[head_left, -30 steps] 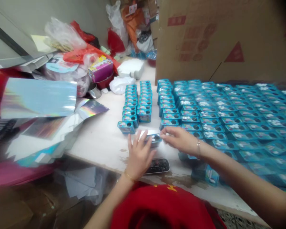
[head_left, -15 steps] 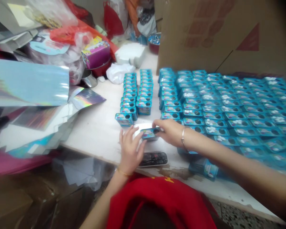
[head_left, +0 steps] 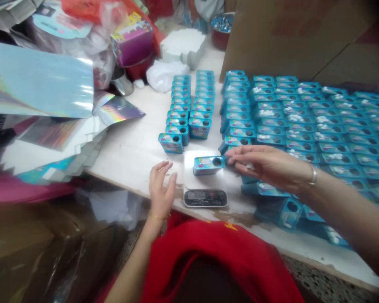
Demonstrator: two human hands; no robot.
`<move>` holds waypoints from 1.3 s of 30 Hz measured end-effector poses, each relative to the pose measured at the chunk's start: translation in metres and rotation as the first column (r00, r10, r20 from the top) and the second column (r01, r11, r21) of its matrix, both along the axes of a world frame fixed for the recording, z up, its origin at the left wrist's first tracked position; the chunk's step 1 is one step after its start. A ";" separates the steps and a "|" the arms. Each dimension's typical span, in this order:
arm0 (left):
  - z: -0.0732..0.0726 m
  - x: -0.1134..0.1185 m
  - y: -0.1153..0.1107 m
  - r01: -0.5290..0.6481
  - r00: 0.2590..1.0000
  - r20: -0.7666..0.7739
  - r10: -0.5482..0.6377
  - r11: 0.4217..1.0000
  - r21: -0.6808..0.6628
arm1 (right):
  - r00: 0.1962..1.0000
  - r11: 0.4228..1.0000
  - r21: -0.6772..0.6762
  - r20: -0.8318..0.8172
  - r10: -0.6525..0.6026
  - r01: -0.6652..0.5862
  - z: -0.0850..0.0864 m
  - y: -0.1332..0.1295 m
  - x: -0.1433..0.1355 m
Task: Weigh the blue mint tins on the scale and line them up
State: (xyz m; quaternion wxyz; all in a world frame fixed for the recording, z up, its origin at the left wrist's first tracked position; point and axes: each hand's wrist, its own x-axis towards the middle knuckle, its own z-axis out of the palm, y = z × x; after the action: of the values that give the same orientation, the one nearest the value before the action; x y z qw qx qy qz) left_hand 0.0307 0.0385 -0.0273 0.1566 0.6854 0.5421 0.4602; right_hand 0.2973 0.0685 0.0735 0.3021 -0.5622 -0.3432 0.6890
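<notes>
A blue tin-like box point(head_left: 208, 164) with a dark round hole in its top rests on the white platform of a small digital scale point(head_left: 205, 198). My right hand point(head_left: 262, 164) is just right of this box, its fingers bent and pressed together. A small white pellet point(head_left: 249, 166) shows at those fingers. Left of the scale, my left hand point(head_left: 162, 189) is held with fingers apart and nothing in it. Beyond the scale stand two columns of similar blue boxes point(head_left: 171, 144). Whether the right fingertips touch the box on the scale is unclear.
Many more blue boxes point(head_left: 303, 145) fill the right side in rows, several topped with white pellets. A large cardboard carton point(head_left: 287, 46) stands behind them. At the left lie shiny sheets point(head_left: 41, 84), a purple box point(head_left: 134, 44) and a white bag point(head_left: 166, 75).
Both hands have let go of the blue box, which now sits on the scale. My right hand has moved right, my left hand left and slightly down. The camera view has shifted.
</notes>
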 end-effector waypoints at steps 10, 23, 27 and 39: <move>-0.065 -0.034 -0.030 -0.100 0.942 -0.330 0.068 0.992 -0.082 | 0.921 0.943 0.246 0.370 0.122 -0.224 0.009 -0.003 -0.022; -0.072 -0.031 -0.026 -0.170 0.892 -0.429 0.142 0.985 -0.027 | 0.613 0.676 0.430 0.789 0.042 -0.599 -0.004 0.012 -0.040; -0.071 -0.030 -0.025 -0.178 0.892 -0.425 0.156 0.984 -0.013 | 0.687 0.675 0.514 0.726 -0.013 -0.530 -0.005 0.010 -0.037; -0.077 -0.027 -0.026 -0.188 0.906 -0.395 0.152 0.981 -0.053 | 0.891 0.923 -0.162 -0.248 -0.380 0.349 0.008 -0.029 -0.020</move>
State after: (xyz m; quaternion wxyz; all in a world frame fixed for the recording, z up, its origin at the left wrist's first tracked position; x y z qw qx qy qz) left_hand 0.0035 0.0123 -0.1045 0.0356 0.7057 0.6400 0.3019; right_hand 0.2774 0.0397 0.0812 0.4385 -0.5320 -0.1467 0.7094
